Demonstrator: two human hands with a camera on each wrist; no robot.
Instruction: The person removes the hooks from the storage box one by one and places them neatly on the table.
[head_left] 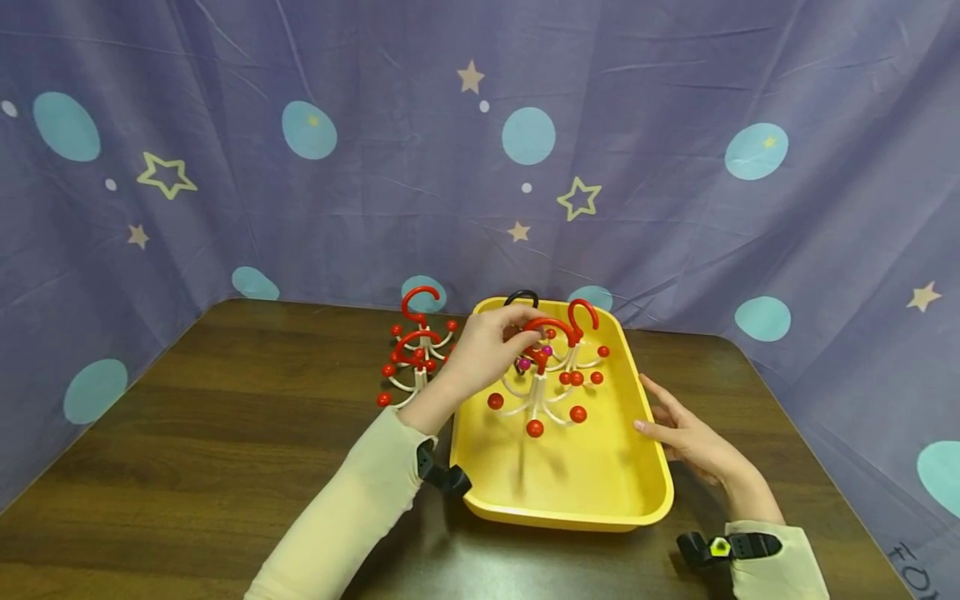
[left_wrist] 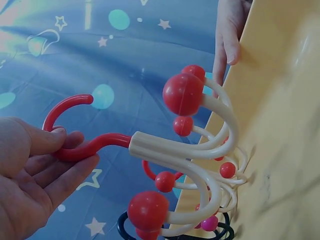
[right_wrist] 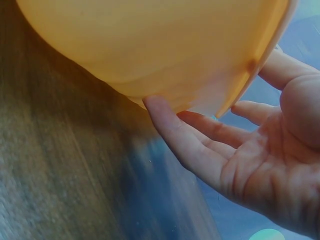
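My left hand (head_left: 491,346) pinches the red hook of a multi-arm hanger (head_left: 538,392) between thumb and fingers. In the left wrist view this hanger (left_wrist: 160,145) shows a white stem and curved white arms tipped with red balls. It is upright, over the inside of a yellow tray (head_left: 600,475). Behind it in the tray are another red-hooked hanger (head_left: 583,312) and a black-hooked one (head_left: 521,294), partly hidden by my left hand. My right hand (head_left: 693,437) grips the tray's right side, thumb at the rim and fingers against the outer wall (right_wrist: 165,65).
Left of the tray, two more red-hooked hangers stand on the wooden table (head_left: 225,433), one behind (head_left: 420,293) and one in front (head_left: 417,336), partly covered by my left arm. A purple patterned curtain (head_left: 420,167) hangs behind the table and along its sides.
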